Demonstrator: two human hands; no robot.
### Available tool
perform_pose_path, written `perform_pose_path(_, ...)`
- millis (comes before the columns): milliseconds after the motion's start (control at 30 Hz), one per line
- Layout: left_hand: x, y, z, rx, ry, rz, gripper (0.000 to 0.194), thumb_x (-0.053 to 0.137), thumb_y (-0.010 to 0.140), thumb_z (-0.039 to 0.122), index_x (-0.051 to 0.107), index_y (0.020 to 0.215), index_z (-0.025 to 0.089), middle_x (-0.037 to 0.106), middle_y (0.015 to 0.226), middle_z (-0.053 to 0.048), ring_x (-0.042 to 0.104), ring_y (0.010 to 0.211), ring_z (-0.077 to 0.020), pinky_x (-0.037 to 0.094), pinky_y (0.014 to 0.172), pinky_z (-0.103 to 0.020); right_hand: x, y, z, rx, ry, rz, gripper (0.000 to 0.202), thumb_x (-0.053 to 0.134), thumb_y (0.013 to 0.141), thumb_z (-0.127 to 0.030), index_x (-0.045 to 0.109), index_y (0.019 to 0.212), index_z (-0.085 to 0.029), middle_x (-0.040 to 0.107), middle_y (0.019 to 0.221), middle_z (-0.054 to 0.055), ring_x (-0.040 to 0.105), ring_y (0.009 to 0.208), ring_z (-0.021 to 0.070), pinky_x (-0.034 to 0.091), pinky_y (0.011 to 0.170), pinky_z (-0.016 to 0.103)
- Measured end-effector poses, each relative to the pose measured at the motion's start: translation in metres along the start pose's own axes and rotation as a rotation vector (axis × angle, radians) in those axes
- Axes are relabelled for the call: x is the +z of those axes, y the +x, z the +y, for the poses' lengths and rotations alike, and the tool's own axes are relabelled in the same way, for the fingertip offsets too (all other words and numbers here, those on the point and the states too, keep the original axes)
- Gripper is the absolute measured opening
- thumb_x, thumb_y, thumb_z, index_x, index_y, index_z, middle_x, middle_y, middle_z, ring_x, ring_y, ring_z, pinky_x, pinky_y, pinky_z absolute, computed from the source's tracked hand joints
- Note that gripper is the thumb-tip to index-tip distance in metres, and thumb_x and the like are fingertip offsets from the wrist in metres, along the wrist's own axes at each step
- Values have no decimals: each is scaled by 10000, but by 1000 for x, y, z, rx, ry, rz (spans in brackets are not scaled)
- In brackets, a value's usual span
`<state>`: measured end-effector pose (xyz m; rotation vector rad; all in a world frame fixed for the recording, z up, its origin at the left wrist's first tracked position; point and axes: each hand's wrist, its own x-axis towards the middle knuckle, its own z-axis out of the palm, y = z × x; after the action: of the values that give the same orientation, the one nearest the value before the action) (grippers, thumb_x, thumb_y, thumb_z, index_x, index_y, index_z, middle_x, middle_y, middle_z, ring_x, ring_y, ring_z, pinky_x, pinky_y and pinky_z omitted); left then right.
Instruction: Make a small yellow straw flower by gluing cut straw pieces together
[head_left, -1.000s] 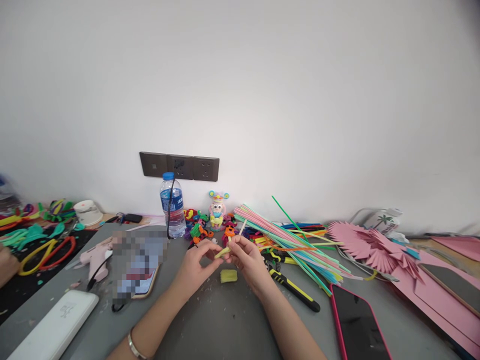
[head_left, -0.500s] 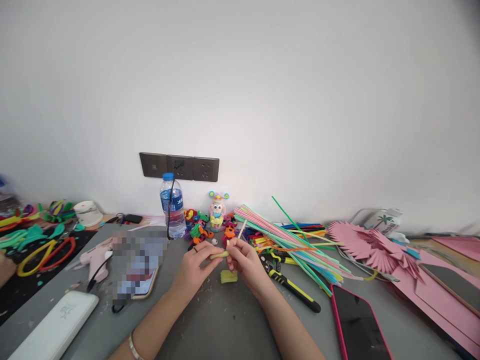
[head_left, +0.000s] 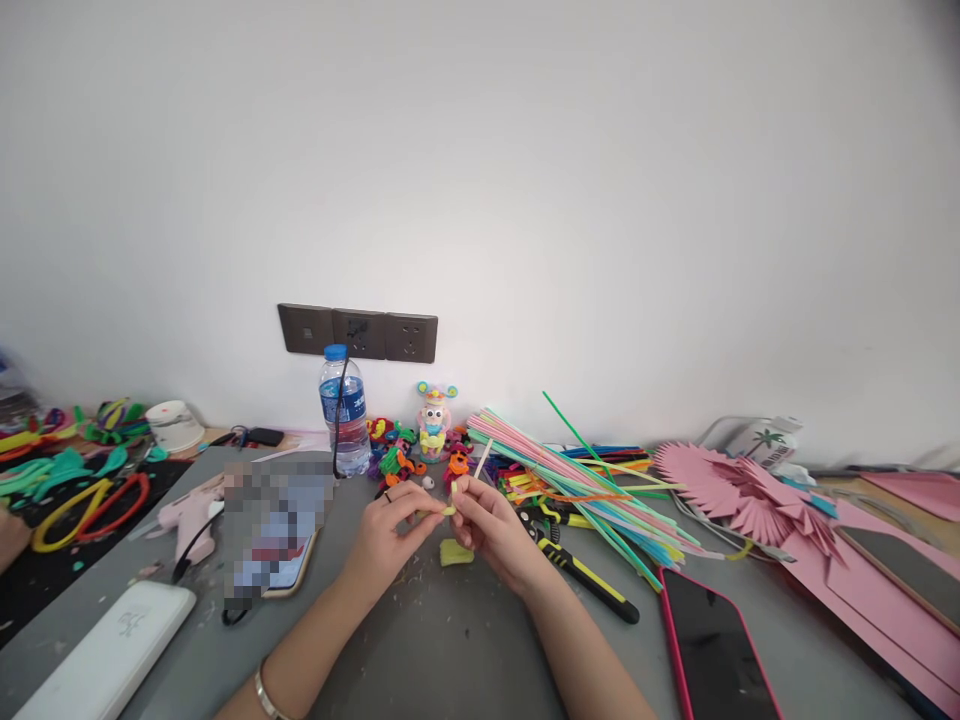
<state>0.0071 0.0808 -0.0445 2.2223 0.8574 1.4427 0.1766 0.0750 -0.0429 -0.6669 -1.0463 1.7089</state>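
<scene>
My left hand [head_left: 390, 528] pinches one end of a small pale yellow strip [head_left: 449, 511] between thumb and fingertips. Close against it, my right hand [head_left: 491, 530] is closed on the strip's other end. A thin whitish stick [head_left: 485, 458] juts up from behind the right fingers; whether they grip it too I cannot tell. Below the fingertips a flat, yellow-green rectangular piece [head_left: 455, 552] lies on the grey table. Behind the hands stands a small colourful figurine [head_left: 433, 420] with big eyes, near several bright pipe-cleaner pieces [head_left: 395, 455].
Right of my hands lie black-and-yellow pliers [head_left: 589, 585], a bundle of pipe cleaners [head_left: 570, 485], a pink-cased phone [head_left: 716, 640] and folded pink paper [head_left: 739, 500]. To the left are a water bottle [head_left: 343, 410], a phone [head_left: 277, 550], a glue gun [head_left: 191, 520] and a white power bank [head_left: 112, 650].
The pale yellow strip shows less between my fingers, as my left fingertips have come slightly nearer the right ones. The surrounding things stay where they were.
</scene>
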Motion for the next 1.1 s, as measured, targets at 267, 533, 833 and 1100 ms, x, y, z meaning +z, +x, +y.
perform_pose_path(267,-1,1,0,37,-1,1,111,605,864,149,708,849,188,672,758,-28,635,684,-130,492,588,-201,1,-1,-2,-20,-42,-10,293,712,805,-405,516,820,-189,531,599,-68,449,454,44,283,450,170)
perform_pose_path(533,-3,0,3,60,75,-53,118,585,876,147,685,831,190,654,769,-26,623,715,-133,487,674,-227,-4,-1,-1,5,-144,3,268,717,798,-392,555,815,-179,555,571,-61,465,424,48,301,409,162)
perform_pose_path(833,-3,0,1,-217,-18,95,140,572,875,228,675,790,185,653,747,-27,583,662,-138,441,567,-212,-1,5,1,-224,-268,159,315,749,735,-440,655,900,-187,687,730,22,631,610,142,497,571,260)
perform_pose_path(1100,-1,1,4,-324,-139,89,168,610,843,293,695,758,175,659,697,-26,570,621,-139,448,551,-209,0,8,10,-262,-348,216,248,794,672,-398,722,817,-210,701,768,37,636,720,196,519,679,328)
